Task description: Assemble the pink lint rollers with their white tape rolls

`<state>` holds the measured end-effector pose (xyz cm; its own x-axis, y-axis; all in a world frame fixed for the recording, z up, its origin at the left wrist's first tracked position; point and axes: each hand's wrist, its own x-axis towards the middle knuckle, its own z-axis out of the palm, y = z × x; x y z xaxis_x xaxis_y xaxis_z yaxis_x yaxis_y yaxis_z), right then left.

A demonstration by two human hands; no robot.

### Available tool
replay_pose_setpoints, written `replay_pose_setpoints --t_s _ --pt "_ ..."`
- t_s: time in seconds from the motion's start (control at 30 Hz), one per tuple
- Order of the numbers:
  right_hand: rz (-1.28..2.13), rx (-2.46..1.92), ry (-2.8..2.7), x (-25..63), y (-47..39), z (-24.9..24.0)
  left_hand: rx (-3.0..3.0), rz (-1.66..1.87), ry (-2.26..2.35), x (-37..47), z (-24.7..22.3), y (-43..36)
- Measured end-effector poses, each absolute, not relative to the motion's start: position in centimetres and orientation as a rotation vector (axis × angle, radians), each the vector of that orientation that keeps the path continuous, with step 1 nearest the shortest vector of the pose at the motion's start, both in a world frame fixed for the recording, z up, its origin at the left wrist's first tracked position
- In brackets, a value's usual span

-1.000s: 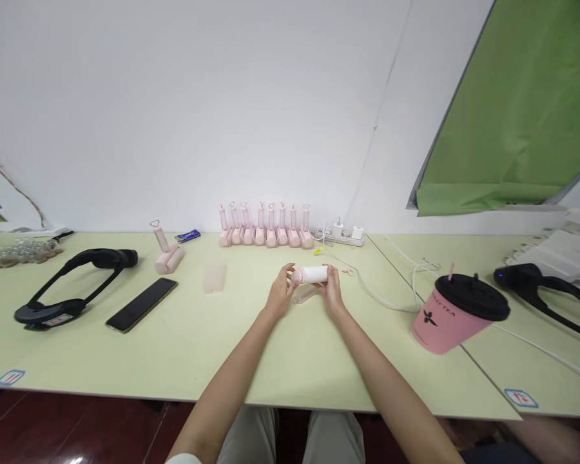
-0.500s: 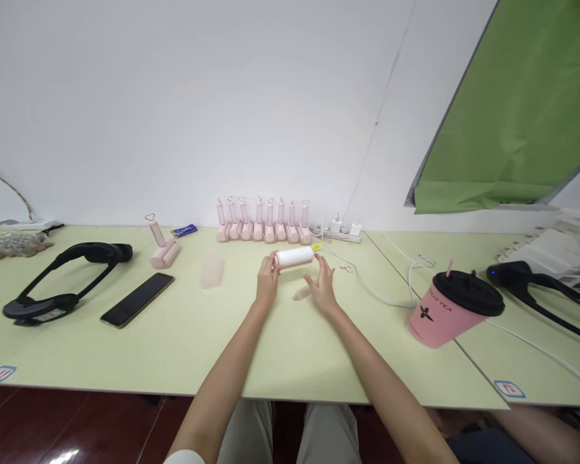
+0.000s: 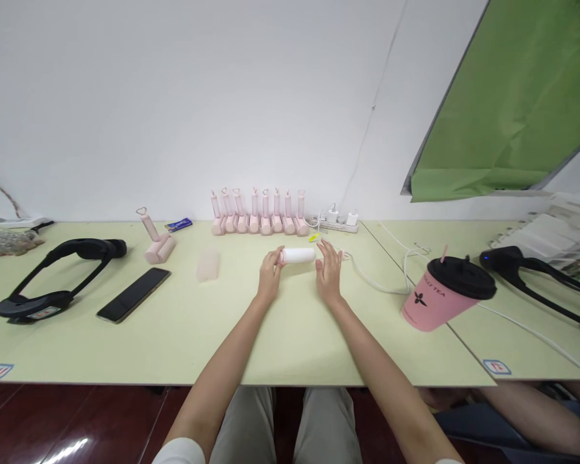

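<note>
Left hand [image 3: 269,276] grips the pink end of the white cylinder [image 3: 299,256]. Cylinder is horizontal at mid-bench, well in from the front edge. Right hand [image 3: 329,274] is by its other end, fingers bent; can't tell if it grips anything. Row of pink units [image 3: 265,225] along bench [image 3: 290,348] back edge. Pink cup [image 3: 432,303] at right edge.

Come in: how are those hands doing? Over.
Left hand gripping white cylinder by its pink end. Right hand open near the other end. White cable off to the right.
</note>
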<state>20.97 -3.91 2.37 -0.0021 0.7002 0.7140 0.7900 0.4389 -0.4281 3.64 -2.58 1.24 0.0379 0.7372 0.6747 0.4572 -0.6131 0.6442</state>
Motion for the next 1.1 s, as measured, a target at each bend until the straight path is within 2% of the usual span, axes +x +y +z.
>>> replay_pose_setpoints --t_s 0.1,0.23,0.53,0.83,1.1 --pt "-0.123 -1.265 -1.831 20.2 -4.9 2.8 2.305 1.424 1.081 5.0 1.1 -3.6" --pt "-0.081 -1.478 -1.859 20.1 -4.8 2.1 2.355 1.339 1.036 5.9 0.9 -4.4" --pt "-0.286 -1.598 -1.887 19.9 -4.4 1.8 2.433 1.154 1.402 5.9 2.1 -4.8" --pt "-0.099 -1.408 -2.09 21.8 -4.3 2.0 2.336 0.95 1.229 5.5 3.6 -5.0" --pt "0.159 -1.279 -2.059 21.7 -3.8 1.7 2.143 1.065 1.189 5.9 4.5 -6.1"
